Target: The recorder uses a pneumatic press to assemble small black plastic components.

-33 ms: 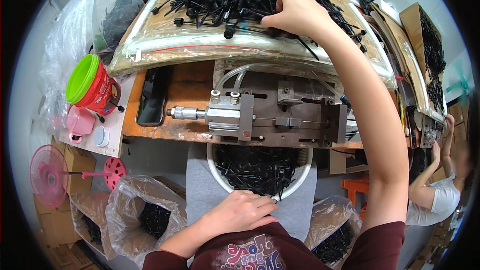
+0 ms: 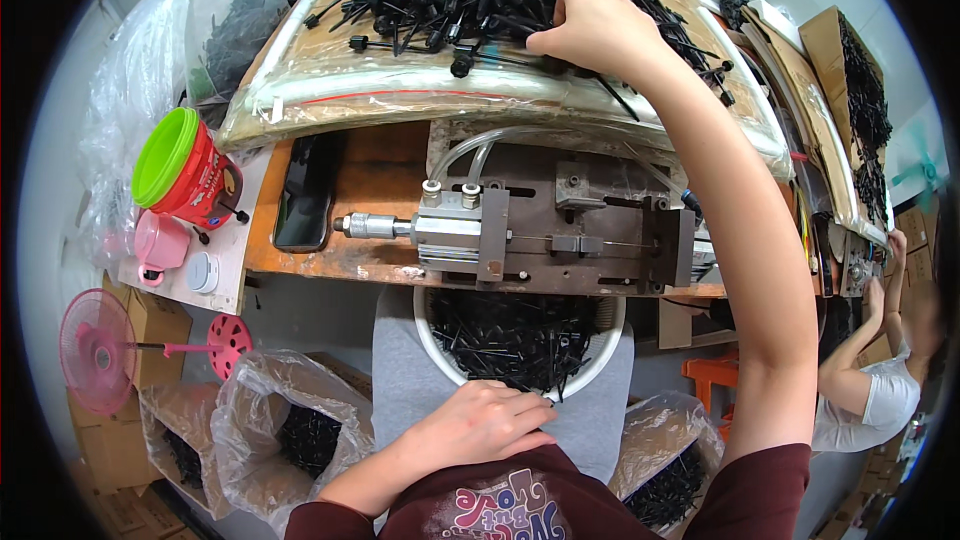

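Note:
My right hand (image 2: 600, 32) reaches over the near right side of a heap of black plastic parts with thin stems and knobbed ends (image 2: 440, 0). Its fingers are curled in against the parts; what they grip is hidden beneath the hand. Below, my left hand (image 2: 490, 422) lies flat on my lap, fingers extended, holding nothing. Just beyond it sits a white basket (image 2: 428, 340) of small black pieces. Between heap and basket, a metal fixture with a pneumatic cylinder (image 2: 447, 240) and clear hoses is mounted on the bench, a thin rod running to a small block (image 2: 577, 244).
A phone (image 2: 304, 195), a red bucket with green rim (image 2: 200, 175) and a pink cup (image 2: 160, 242) are at left. Lined bags of black parts (image 2: 235, 440) and a pink fan (image 2: 97, 352) stand lower left. Another person (image 2: 870, 395) works at far right.
My right hand has shifted very slightly at the heap's edge. My left hand and the fixture stay as they were.

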Demonstrator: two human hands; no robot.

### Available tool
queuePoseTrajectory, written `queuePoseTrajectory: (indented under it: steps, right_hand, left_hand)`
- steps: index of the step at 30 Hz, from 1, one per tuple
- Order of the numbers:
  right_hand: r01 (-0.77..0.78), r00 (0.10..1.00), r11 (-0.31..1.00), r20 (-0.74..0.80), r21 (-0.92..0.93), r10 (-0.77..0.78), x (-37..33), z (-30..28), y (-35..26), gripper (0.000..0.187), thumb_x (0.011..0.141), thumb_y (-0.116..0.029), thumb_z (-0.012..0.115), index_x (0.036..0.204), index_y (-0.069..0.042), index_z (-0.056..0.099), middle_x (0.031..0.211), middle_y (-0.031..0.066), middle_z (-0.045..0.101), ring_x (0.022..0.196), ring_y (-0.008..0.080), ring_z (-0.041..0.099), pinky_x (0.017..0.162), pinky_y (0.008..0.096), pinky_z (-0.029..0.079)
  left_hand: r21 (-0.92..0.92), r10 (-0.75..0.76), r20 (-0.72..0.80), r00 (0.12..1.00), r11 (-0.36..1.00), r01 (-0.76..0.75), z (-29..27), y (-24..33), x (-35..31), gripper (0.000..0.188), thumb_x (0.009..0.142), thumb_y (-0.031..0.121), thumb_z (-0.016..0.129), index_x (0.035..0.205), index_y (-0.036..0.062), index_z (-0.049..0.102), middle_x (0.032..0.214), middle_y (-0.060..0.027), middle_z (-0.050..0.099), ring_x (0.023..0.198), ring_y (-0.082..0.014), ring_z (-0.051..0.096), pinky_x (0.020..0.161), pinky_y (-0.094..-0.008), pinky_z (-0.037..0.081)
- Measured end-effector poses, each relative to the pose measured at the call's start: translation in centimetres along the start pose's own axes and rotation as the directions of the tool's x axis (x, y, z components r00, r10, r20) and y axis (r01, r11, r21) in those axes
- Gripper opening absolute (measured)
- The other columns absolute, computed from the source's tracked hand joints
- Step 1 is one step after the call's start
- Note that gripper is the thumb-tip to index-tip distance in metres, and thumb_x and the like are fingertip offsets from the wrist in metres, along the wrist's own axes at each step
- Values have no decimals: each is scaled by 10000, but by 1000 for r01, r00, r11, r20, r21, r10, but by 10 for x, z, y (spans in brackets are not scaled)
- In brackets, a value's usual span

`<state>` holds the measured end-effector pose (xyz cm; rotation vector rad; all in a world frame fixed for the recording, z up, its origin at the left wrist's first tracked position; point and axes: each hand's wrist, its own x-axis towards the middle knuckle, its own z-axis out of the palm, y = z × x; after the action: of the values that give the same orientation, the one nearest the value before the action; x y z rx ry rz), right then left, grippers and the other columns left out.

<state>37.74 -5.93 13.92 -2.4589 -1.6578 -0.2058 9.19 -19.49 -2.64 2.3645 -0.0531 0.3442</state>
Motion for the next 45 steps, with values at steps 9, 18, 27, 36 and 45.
queuePoseTrajectory:
  steps: [9,18,27,36,45]
  right_hand:
    - [189,970,945,-99,-266,-221,5,-1,23,393,825,-259,652,1120,0,660,1059,172,675,1086,326,610,942,420,483]
    - [306,940,887,-36,-346,-339,11,-31,97,493,946,-307,592,1345,-28,518,1225,189,618,1037,335,632,957,410,473]
    - [161,957,916,167,366,-235,-48,-69,97,315,961,-341,593,868,-40,601,610,-15,540,569,79,528,555,248,407]
    - [140,583,530,363,837,-727,-184,-18,30,230,897,-214,704,955,-26,584,697,117,612,613,277,630,536,364,456]
    - [-62,610,416,365,907,-704,-214,13,28,236,918,-229,673,1003,-19,603,778,153,638,669,318,627,582,381,456]
  left_hand:
    - [1,1,6,1000,1000,-1,4,-2,-4,258,859,308,707,954,69,706,973,-42,720,796,-205,704,674,-305,559]
    - [-28,37,-57,998,999,-39,11,-2,-3,247,850,286,701,936,56,673,813,-61,648,681,-236,661,620,-347,521]
    - [58,-14,-76,997,998,19,-19,5,6,304,818,297,756,1003,60,709,945,-60,731,740,-213,706,664,-293,568]
    - [-419,-248,-530,811,908,4,-72,21,41,492,755,14,784,1223,-35,640,1110,-197,670,790,-172,697,662,-261,569]
    - [-466,-291,-417,861,882,72,-74,21,48,301,692,-20,816,985,12,756,951,-119,730,803,-150,691,611,-225,546]
